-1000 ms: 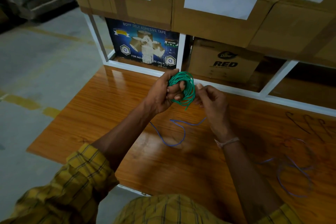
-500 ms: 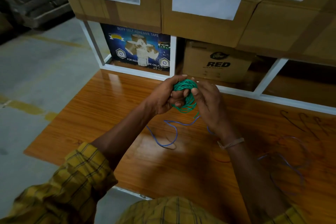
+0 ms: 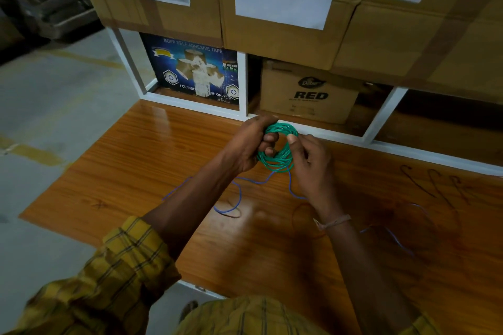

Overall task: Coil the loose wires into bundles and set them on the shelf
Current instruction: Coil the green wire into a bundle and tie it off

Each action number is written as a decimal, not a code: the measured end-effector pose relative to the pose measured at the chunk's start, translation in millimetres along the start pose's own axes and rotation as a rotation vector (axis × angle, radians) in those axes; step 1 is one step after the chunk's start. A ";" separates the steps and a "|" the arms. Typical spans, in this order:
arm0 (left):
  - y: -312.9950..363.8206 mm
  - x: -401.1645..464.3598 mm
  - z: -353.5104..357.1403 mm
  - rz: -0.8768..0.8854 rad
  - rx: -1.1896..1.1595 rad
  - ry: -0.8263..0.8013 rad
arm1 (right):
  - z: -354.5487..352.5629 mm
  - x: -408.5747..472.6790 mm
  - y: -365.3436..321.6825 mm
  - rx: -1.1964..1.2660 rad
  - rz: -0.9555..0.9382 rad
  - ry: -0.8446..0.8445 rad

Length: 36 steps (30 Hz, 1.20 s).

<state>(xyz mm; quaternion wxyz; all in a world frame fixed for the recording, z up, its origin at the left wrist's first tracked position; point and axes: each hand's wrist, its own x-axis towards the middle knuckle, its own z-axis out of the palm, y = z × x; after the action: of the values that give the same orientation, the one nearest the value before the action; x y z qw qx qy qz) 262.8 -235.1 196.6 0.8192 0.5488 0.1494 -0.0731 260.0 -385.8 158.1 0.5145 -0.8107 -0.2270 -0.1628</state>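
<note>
both hands hold a coiled green wire bundle (image 3: 277,148) above a glossy orange wood-grain tabletop (image 3: 130,179): left hand (image 3: 249,144) grips its side, right hand (image 3: 310,162) pinches its rim. loose blue wire (image 3: 239,193) lies beneath. brown cardboard boxes (image 3: 285,43) fill the white-framed shelf (image 3: 243,84) behind; grey concrete floor (image 3: 54,106) lies left.

Warehouse / stockroom — taped cardboard cartons (image 3: 285,35) with paper labels stacked on a white-framed shelf (image 3: 243,84); printed self-adhesive tape box (image 3: 194,71) and "RED" carton (image 3: 307,94) in the bays; bare concrete floor (image 3: 54,106) with yellow line marking; wood-grain counter (image 3: 136,171) in front.
</note>
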 end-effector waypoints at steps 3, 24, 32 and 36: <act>-14.0 -2.3 14.7 0.091 -0.013 0.043 | -9.3 -7.6 12.0 0.032 0.109 -0.010; -63.7 7.3 40.5 0.325 0.393 -0.349 | -64.2 -34.0 44.8 -0.060 0.353 0.109; -79.5 6.8 53.6 0.501 0.568 -0.272 | -68.6 -47.4 49.4 -0.042 0.382 0.131; -84.9 13.0 72.5 0.540 0.629 -0.215 | -80.9 -45.4 63.4 -0.011 0.401 0.116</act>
<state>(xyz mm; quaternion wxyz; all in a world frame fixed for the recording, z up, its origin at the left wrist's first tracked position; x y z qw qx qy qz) 262.9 -334.2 143.4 0.6127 0.7806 -0.1155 0.0451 253.2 -491.7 121.1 0.5443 -0.8318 -0.0301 -0.1046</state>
